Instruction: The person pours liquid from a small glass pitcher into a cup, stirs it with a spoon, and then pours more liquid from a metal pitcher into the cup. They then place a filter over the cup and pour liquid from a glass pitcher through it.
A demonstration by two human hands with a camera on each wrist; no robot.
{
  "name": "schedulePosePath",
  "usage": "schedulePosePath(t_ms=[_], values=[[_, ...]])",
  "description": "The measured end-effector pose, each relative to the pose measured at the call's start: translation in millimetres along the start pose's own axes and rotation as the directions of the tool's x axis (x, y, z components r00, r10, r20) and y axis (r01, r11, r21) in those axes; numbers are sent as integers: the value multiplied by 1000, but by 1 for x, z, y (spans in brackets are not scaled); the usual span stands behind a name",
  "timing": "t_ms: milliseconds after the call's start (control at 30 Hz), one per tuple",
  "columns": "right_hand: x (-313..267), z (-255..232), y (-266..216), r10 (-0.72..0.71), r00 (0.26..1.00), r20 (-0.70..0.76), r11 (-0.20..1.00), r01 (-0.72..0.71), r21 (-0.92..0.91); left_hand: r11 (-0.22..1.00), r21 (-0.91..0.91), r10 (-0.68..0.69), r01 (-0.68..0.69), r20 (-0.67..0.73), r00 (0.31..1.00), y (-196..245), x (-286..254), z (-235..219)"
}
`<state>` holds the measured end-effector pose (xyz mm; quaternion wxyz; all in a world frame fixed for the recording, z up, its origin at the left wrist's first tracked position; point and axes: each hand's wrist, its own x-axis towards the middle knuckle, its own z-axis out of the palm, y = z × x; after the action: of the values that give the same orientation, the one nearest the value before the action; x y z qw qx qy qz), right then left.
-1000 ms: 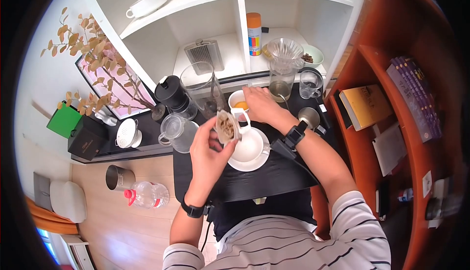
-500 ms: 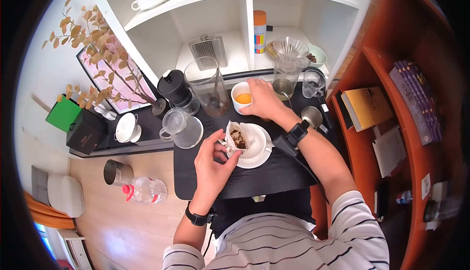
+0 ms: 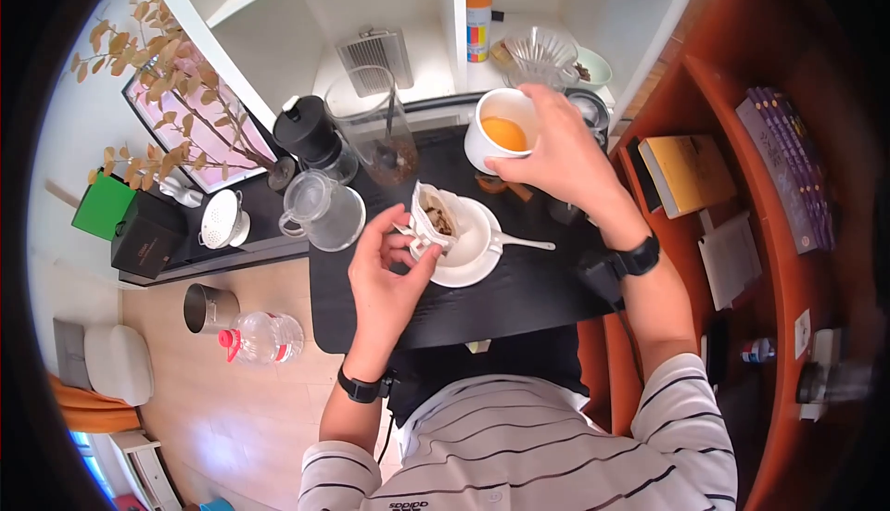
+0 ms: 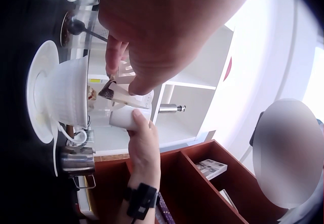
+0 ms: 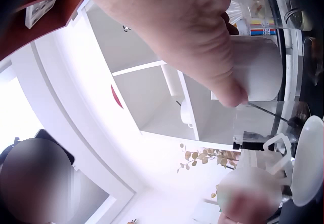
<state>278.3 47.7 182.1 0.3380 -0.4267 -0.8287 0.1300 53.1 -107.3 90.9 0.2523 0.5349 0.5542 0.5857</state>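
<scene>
In the head view my left hand (image 3: 387,275) pinches a white paper drip bag (image 3: 434,218) with brown grounds inside, tilted over the left part of a white cup on a saucer (image 3: 449,281). My right hand (image 3: 573,154) grips a white cup of orange-yellow liquid (image 3: 504,133), thumb at the near side and fingers at the far rim. That cup is raised behind and to the right of the bag. The left wrist view shows the drip bag above the white saucered cup (image 4: 68,92), and the gripped cup (image 4: 123,117) close to it.
A glass server (image 3: 324,213), a black grinder (image 3: 306,131) and a tall glass with a spoon (image 3: 389,154) stand on the left. A white spoon handle (image 3: 528,243) points right from the saucered cup. Behind are white shelves; a wooden bookcase (image 3: 695,94) stands at the right.
The right hand has lifted the cup of liquid from the table. The left hand turned the drip bag more upright, then shifted slightly left in view. The head view has also shifted.
</scene>
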Motion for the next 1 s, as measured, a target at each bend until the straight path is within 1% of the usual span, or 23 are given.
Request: schedulePosePath(t_ms=[33,100,167,200,233,367,433,467,533,567,700,800,867,933,967,1000], values=[[-12,-7,-2,25,999,33,1000,-25,2,1000,12,2,-2,0,1000,1,0,-1],[-40,-18,-1,30,999,36,999,-29,-22,1000,-30,7,-7,-15,1000,-2,0,-2],[-68,-31,-8,35,996,81,998,-30,-60,999,-37,1,-2,-12,1000,-3,-1,-3],[-81,-33,-9,9,998,60,1000,-8,-22,999,-32,-8,8,-4,1000,-1,-1,-4],[-95,-34,-7,18,997,73,999,-15,-42,1000,-26,-16,16,1,1000,0,-1,-5],[-145,-29,-1,141,976,165,990,-133,-55,999,-26,-31,31,19,999,-1,-1,-5],[-165,-20,9,193,965,176,980,-182,-78,999,-8,-40,41,39,998,0,0,-6],[-173,-17,13,194,966,173,980,-184,-70,999,0,-50,50,62,997,1,0,-7],[-186,-10,21,239,957,163,968,-222,-117,998,-16,-54,55,76,996,5,1,-5],[-190,-8,23,242,958,156,968,-226,-111,997,-39,-60,64,85,995,6,1,-5],[-196,-2,25,259,958,119,961,-243,-135,999,-13,-33,35,94,995,-2,4,-5],[-197,-1,25,270,957,109,958,-255,-135,999,-12,-29,30,84,996,-7,4,-3],[-199,3,27,273,956,105,957,-258,-136,999,-15,-46,47,51,998,-9,3,-2],[-206,8,30,253,966,41,965,-250,-74,998,-19,-55,56,50,997,-10,4,-1],[-211,12,31,261,965,37,963,-258,-83,998,-25,-63,64,47,997,-11,4,-1],[-216,17,33,349,937,18,937,-349,27,996,-32,-82,84,53,995,-10,4,-1]])
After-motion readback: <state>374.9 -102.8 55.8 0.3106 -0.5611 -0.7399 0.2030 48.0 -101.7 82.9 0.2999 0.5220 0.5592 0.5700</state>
